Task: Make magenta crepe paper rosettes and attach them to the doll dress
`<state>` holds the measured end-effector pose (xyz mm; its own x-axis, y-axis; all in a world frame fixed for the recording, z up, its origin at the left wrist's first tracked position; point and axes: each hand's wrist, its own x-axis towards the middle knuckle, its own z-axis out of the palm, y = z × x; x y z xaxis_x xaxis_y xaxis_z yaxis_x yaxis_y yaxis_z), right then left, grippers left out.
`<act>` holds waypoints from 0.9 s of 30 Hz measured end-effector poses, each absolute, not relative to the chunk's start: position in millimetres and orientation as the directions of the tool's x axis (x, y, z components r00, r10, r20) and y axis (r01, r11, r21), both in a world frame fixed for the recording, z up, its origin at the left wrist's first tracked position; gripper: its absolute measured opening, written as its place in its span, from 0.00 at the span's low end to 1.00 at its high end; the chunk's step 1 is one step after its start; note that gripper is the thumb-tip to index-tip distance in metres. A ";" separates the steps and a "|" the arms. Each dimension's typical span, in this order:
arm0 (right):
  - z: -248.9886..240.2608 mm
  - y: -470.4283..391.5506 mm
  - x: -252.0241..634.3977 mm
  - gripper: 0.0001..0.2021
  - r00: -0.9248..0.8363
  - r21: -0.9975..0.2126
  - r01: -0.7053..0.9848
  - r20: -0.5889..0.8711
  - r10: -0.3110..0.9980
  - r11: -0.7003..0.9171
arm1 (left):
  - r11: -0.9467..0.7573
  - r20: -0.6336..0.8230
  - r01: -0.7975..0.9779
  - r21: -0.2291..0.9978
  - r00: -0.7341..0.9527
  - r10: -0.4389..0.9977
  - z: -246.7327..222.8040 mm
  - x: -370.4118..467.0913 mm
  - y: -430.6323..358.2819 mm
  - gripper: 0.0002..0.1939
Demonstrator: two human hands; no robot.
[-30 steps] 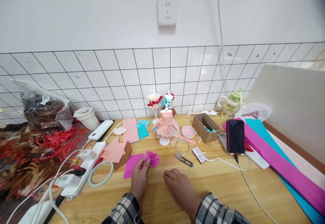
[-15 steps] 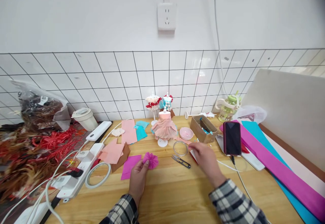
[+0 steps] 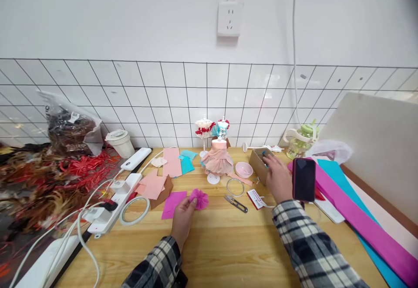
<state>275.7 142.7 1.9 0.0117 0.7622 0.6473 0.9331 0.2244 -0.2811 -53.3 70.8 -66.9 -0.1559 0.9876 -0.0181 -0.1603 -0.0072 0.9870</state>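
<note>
My left hand [image 3: 184,216] pinches the gathered magenta crepe-paper flower [image 3: 199,199] between thumb and fingers, just above the table. A flat magenta paper piece [image 3: 174,204] lies beside that hand. At the right, my right hand [image 3: 279,177] reaches over the near side of a small brown cardboard box [image 3: 257,166]. Its fingertips are down inside the box, so what they touch is hidden. Between the hands lie black-handled thread snips [image 3: 236,203], a ring of wire [image 3: 235,180] and a red-and-white packet [image 3: 256,199].
A mini dress form in a pink paper dress [image 3: 218,159] stands mid-table, two more behind it. Nearby are a pink bowl [image 3: 244,170], pink sheets [image 3: 152,184] and a tape roll [image 3: 134,211]. A power strip [image 3: 112,211] with cables borders the left; a phone [image 3: 303,180] stands right.
My right hand has moved from beside the wire ring, right and away from me, into the cardboard box. The packet it covered now shows. The left hand still holds the flower; the view shifted slightly.
</note>
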 end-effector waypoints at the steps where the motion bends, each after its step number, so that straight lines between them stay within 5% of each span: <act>1: -4.2 129.6 261.2 0.21 -0.031 -0.305 0.907 0.640 0.767 0.291 | -0.002 -0.022 -0.149 0.989 -0.155 0.988 -66.9 -53.7 70.9 0.20; 6: -41.6 60.3 180.6 0.15 -0.190 -0.575 0.684 0.454 0.870 0.449 | -0.002 -0.003 -0.033 0.999 -0.147 0.989 -64.9 -53.1 69.7 0.18; 12: -58.5 39.1 121.9 0.31 -0.146 -0.962 0.237 0.101 0.984 0.134 | -0.166 0.161 0.212 0.963 0.039 0.986 -58.6 -43.9 61.7 0.13; 17: -65.8 45.4 111.2 0.15 -0.120 -0.998 -0.047 -0.025 0.992 -0.030 | -0.260 0.224 0.353 0.899 0.141 0.964 -53.0 -40.7 52.1 0.12; 27: -69.7 42.5 124.1 0.17 -0.158 -0.926 -0.325 -0.147 0.976 -0.192 | -0.282 0.221 0.289 0.915 0.225 0.949 -54.2 -39.6 53.9 0.13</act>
<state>124.1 42.5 -69.7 -0.1583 0.9764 -0.1468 -0.3249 -0.1919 -0.9260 -39.6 53.9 -54.2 0.2252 0.9488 0.2214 0.2894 -0.2821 0.9147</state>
